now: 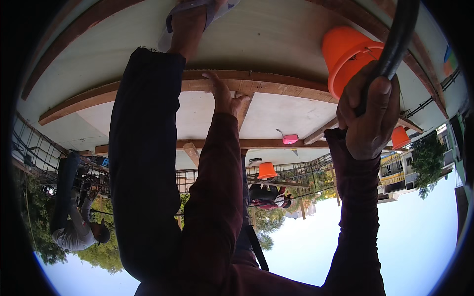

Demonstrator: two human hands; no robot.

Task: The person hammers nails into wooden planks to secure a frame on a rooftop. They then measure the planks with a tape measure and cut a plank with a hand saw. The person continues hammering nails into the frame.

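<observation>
Grips the thick black rod [401, 34] near an orange bucket [343, 44] with the right hand [369, 118], with fingers clamped round its visible end, likely for firm control, and rests the left hand [224, 97], with fingers apart, apparently against a wooden beam [286, 88], perhaps for balance.

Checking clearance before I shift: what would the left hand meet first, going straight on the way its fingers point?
The left hand likely meets the wooden beam first; depth is unclear, so they may be touching now. Roughly in line beyond lie the pale board and a foot.
</observation>
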